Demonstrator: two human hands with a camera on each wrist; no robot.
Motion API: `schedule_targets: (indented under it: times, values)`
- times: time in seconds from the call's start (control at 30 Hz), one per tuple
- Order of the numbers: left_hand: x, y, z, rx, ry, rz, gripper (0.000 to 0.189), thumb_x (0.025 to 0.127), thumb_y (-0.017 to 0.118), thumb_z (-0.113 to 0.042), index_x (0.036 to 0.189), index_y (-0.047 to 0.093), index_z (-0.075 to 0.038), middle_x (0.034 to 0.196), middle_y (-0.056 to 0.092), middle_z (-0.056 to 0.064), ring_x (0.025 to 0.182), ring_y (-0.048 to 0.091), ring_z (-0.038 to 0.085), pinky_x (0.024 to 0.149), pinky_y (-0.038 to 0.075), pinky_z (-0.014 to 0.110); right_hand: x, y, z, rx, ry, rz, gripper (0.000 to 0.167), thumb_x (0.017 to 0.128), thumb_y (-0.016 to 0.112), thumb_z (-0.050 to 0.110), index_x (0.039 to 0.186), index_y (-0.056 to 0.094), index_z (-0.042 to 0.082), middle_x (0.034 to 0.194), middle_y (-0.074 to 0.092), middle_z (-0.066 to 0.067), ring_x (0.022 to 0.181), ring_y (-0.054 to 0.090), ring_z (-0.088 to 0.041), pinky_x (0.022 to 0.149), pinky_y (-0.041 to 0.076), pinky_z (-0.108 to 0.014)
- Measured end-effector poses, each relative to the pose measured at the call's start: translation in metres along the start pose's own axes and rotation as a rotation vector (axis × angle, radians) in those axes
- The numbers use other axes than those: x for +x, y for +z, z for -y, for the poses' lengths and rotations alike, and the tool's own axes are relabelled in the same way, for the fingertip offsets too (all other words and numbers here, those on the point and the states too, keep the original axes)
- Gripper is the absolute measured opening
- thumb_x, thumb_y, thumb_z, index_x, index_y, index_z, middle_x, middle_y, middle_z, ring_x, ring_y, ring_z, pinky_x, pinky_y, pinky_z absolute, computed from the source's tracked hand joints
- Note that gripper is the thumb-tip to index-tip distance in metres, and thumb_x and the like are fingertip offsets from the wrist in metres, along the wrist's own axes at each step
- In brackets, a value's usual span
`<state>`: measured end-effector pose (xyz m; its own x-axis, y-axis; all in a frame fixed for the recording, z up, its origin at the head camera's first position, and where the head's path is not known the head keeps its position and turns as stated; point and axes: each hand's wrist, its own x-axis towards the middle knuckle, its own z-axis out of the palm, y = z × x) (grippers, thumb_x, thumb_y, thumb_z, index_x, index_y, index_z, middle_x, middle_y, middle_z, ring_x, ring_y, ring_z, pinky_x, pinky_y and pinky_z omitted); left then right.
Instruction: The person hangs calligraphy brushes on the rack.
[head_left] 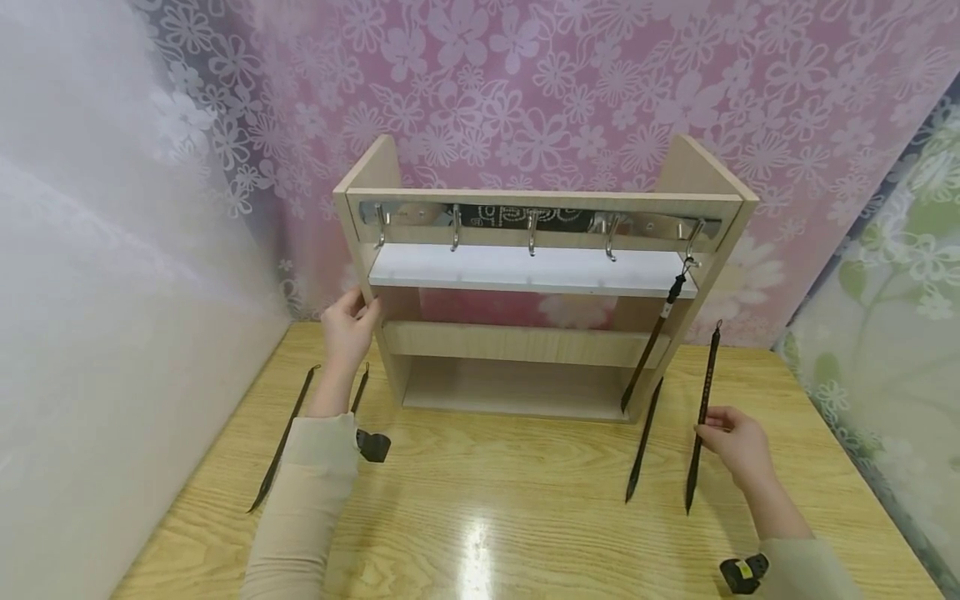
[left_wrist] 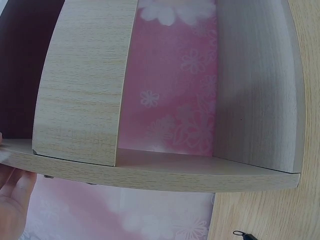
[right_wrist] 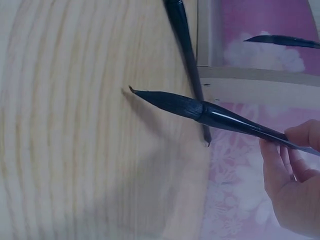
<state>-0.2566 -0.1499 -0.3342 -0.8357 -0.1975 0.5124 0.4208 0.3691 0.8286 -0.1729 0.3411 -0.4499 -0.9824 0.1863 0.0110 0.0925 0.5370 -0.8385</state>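
My right hand [head_left: 738, 442] pinches a dark calligraphy brush [head_left: 708, 375] by its handle, the hanging loop up and the black tip pointing down. In the right wrist view its bristles [right_wrist: 167, 104] hang over the table. My left hand [head_left: 348, 329] grips the left side panel of a pale wooden rack [head_left: 525, 346], thumb on one face and fingers on the other. Metal hooks [head_left: 532, 233] line the rack's top rail. From the rightmost hook a second brush [head_left: 651, 342] hangs by its loop, bristles down, leaning slightly left toward the bottom board.
Another brush [head_left: 643, 446] lies on the wooden table [head_left: 480, 500], right of the rack. Two more brushes lie at the left, one long brush [head_left: 283, 442] and one partly hidden brush [head_left: 362, 387] behind my left arm. A flowered wall [head_left: 525, 100] stands behind the rack.
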Motion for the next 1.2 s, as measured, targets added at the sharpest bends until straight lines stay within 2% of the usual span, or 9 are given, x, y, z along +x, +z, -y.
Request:
schedule_targets:
  times: [0.3, 0.4, 0.53, 0.7, 0.93, 1.2]
  values:
    - [0.001, 0.001, -0.002, 0.006, -0.011, -0.002, 0.029, 0.085, 0.054, -0.001, 0.112, 0.055, 0.01, 0.105, 0.057, 0.026, 0.101, 0.054, 0.033, 0.084, 0.048, 0.035, -0.004, -0.002, 0.014, 0.066, -0.049, -0.045, 0.037, 0.086, 0.055, 0.007, 0.112, 0.043, -0.016, 0.088, 0.053, -0.008, 0.07, 0.05, 0.005, 0.064, 0.052, -0.015]
    - [0.006, 0.002, 0.013, 0.003, -0.008, -0.007, 0.028, 0.085, 0.055, -0.002, 0.111, 0.056, 0.008, 0.104, 0.058, 0.025, 0.1, 0.055, 0.031, 0.083, 0.048, 0.034, -0.006, -0.003, 0.019, 0.087, -0.065, -0.051, 0.037, 0.086, 0.056, 0.008, 0.112, 0.044, -0.016, 0.084, 0.054, -0.002, 0.071, 0.051, 0.006, 0.064, 0.051, -0.014]
    - [0.013, 0.003, 0.033, -0.007, -0.009, -0.005, 0.029, 0.084, 0.057, -0.005, 0.112, 0.057, 0.005, 0.105, 0.059, 0.022, 0.1, 0.056, 0.028, 0.083, 0.048, 0.032, -0.011, -0.003, 0.028, 0.097, -0.076, -0.048, 0.04, 0.085, 0.058, 0.011, 0.112, 0.043, -0.015, 0.085, 0.054, 0.0, 0.071, 0.052, 0.006, 0.064, 0.051, -0.014]
    - [0.012, 0.003, 0.035, -0.003, -0.005, -0.005, 0.03, 0.084, 0.056, -0.005, 0.113, 0.057, 0.004, 0.105, 0.059, 0.021, 0.101, 0.056, 0.027, 0.082, 0.049, 0.029, -0.018, -0.001, 0.039, 0.094, -0.089, -0.045, 0.039, 0.085, 0.058, 0.011, 0.111, 0.045, -0.014, 0.086, 0.056, -0.001, 0.071, 0.053, 0.006, 0.063, 0.051, -0.014]
    - [0.011, 0.003, 0.035, -0.011, -0.003, -0.003, 0.029, 0.084, 0.056, -0.004, 0.112, 0.058, 0.004, 0.105, 0.06, 0.021, 0.101, 0.056, 0.027, 0.082, 0.048, 0.028, -0.025, 0.002, 0.049, 0.126, -0.113, -0.045, 0.033, 0.085, 0.058, 0.009, 0.108, 0.046, -0.011, 0.081, 0.055, 0.011, 0.073, 0.055, 0.004, 0.064, 0.051, -0.014]
    - [0.01, 0.003, 0.035, -0.023, -0.002, -0.001, 0.03, 0.084, 0.056, -0.003, 0.113, 0.057, 0.004, 0.106, 0.059, 0.022, 0.101, 0.055, 0.028, 0.083, 0.048, 0.029, -0.032, 0.003, 0.062, 0.139, -0.136, -0.033, 0.036, 0.085, 0.059, 0.012, 0.108, 0.045, -0.012, 0.082, 0.054, 0.013, 0.075, 0.055, 0.004, 0.064, 0.051, -0.014]
